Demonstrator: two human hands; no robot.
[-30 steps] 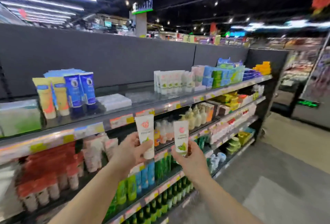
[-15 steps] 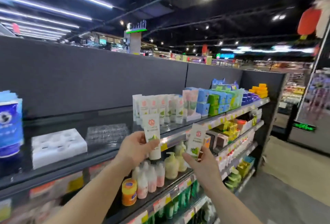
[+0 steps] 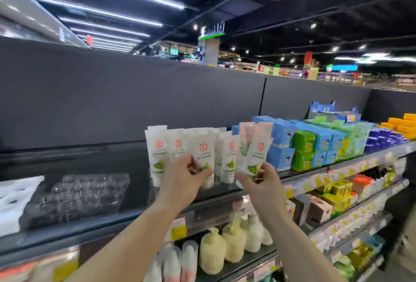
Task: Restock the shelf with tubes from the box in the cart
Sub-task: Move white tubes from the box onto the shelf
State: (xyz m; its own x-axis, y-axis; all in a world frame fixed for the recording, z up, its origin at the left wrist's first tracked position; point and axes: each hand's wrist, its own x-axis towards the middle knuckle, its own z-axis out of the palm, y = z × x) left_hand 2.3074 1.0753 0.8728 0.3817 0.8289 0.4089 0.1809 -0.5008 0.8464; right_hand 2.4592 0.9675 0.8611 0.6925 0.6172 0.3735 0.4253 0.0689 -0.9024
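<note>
Each hand holds one white tube with a red round logo and green leaves, raised at the top shelf [image 3: 126, 167]. My left hand [image 3: 182, 178] grips its tube [image 3: 203, 153] near the cap end. My right hand [image 3: 262, 182] grips the second tube [image 3: 257, 155] the same way. Both tubes stand upright, just in front of a row of matching white tubes [image 3: 157, 146] on the dark top shelf. The box and the cart are out of view.
Right of the tube row stand pink tubes [image 3: 246, 133], blue and green cartons [image 3: 315, 144] and yellow packs [image 3: 405, 122]. A clear plastic tray [image 3: 81, 194] and a white tray [image 3: 13, 198] lie to the left. Lower shelves hold cream pump bottles [image 3: 225, 245] and boxes.
Both hands have carried their tubes up and forward from below shelf level to the row of matching tubes. The view has shifted right and closer to the shelf.
</note>
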